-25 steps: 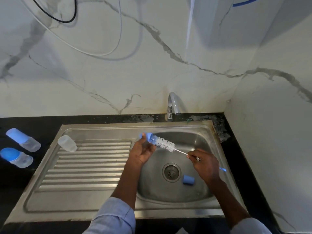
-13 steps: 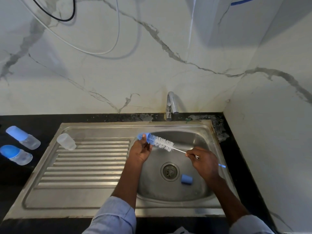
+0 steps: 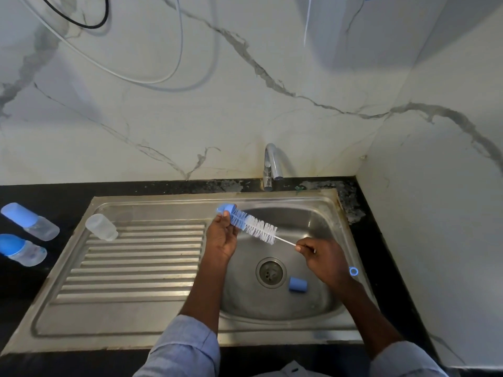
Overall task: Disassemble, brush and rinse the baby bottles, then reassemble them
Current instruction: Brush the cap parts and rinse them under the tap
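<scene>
Pinching a thin wire-handled bristly brush, right hand, left hand fingers gripping round blue cap.

Blue cap; white-bristled brush; grey-veined marble wall

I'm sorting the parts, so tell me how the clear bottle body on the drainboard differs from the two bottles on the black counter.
The clear bottle body has no cap or blue part; the two counter bottles each carry a blue top. The bare body lies on the steel drainboard, while the capped pair lies off the sink on the black counter. All three lie on their sides and have see-through bodies.
</scene>
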Tool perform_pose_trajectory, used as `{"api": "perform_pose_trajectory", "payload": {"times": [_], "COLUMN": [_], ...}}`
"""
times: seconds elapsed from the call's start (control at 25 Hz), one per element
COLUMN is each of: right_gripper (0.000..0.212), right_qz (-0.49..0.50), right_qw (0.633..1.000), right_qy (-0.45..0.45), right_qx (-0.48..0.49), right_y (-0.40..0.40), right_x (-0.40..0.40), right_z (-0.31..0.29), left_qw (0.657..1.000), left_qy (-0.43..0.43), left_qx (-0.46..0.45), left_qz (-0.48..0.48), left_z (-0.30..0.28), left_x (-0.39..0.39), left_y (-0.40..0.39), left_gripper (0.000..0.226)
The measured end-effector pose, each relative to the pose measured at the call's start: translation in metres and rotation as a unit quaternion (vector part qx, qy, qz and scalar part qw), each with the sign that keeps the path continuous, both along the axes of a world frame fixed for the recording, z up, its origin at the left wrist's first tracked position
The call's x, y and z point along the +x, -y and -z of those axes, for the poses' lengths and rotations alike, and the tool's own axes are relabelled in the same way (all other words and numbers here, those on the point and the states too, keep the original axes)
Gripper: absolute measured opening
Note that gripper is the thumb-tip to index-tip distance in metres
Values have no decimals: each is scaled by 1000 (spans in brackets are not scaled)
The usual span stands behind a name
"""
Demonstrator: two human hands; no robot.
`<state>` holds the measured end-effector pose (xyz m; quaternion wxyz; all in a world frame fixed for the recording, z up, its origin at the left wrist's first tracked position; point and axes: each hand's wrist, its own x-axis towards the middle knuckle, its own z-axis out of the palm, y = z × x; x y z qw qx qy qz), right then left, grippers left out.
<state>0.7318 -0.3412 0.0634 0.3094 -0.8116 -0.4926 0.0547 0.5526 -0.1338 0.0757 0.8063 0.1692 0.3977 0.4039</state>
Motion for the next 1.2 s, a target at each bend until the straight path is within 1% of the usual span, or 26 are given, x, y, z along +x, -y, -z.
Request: {"api": "perform_pose_trajectory", "payload": {"times": [0.08, 0.16, 0.24, 0.36, 0.4, 0.44, 0.52, 0.56, 0.6, 0.64, 0.68, 0.76, 0.8, 0.84, 0.88, 0.92, 0.96, 1.0, 1.04, 1.08, 1.16, 1.2], "right_gripper": [5, 6, 5, 3, 3, 4, 14, 20, 24, 25, 22, 11, 8, 9, 9, 11, 15, 21, 26, 27, 22, 18], "right_qz": [-19, -35, -44, -41, -28, -15, -19, -34, -52, -69, -78, -61, -39, -20, -15, -25, -44, -63, -78, -84, -60, -35], "right_qw": [1000, 998, 997, 998, 998, 995, 974, 959, 946, 940, 945, 975, 985, 989, 989, 986, 977, 965, 955, 951, 958, 959], "right_qy": [-8, -38, -52, -42, -55, -94, -221, -273, -310, -321, -303, -191, -132, -93, -85, -117, -169, -216, -248, -257, -253, -265], "right_qx": [-22, -32, -43, -31, -28, -31, -52, -65, -80, -93, -96, -92, -100, -112, -119, -119, -122, -134, -144, -149, -122, -94], "right_y": [-2, -4, -8, -12, -14, -15, -18, -18, -19, -19, -20, -21, -20, -19, -19, -19, -18, -16, -13, -9, -1, 2], "right_x": [2, 7, 8, 4, 1, 0, -3, -5, -7, -8, -9, -11, -12, -13, -14, -13, -10, -7, 0, 7, 20, 23], "right_z": [0, 1, -1, -5, -6, -8, -9, -11, -13, -14, -16, -18, -20, -22, -22, -21, -22, -26, -29, -31, -33, -33], "left_qw": [997, 991, 991, 995, 993, 989, 977, 976, 979, 981, 981, 975, 974, 975, 977, 972, 958, 938, 924, 924, 949, 962], "left_qy": [-40, -76, -76, -40, -48, -81, -120, -122, -105, -80, -48, 24, 39, 29, -20, -99, -174, -227, -249, -236, -166, -139], "left_qx": [61, 103, 89, 18, 18, 41, 95, 93, 62, 23, -17, -73, -86, -82, -48, 10, 84, 157, 196, 192, 122, 89], "left_qz": [-21, -42, -63, -91, -105, -117, -145, -153, -166, -177, -189, -207, -205, -204, -205, -213, -214, -212, -214, -231, -237, -219], "left_z": [-1, 1, 0, -4, -5, -3, -4, -3, -7, -9, -12, -10, -9, -9, -9, -6, -5, -3, -3, -3, 3, 4], "left_x": [-2, -7, -9, -3, -2, -1, -2, -2, -2, -2, -3, -6, -7, -7, -7, -7, -9, -13, -18, -25, -37, -39], "left_y": [-3, -3, -8, -13, -13, -13, -12, -13, -13, -15, -18, -23, -21, -18, -12, -9, -8, -10, -14, -22, -36, -39], "left_gripper": [31, 30, 31, 36, 37, 38, 38, 37, 36, 36, 37, 41, 43, 44, 42, 37, 30, 23, 19, 18, 19, 23]}}
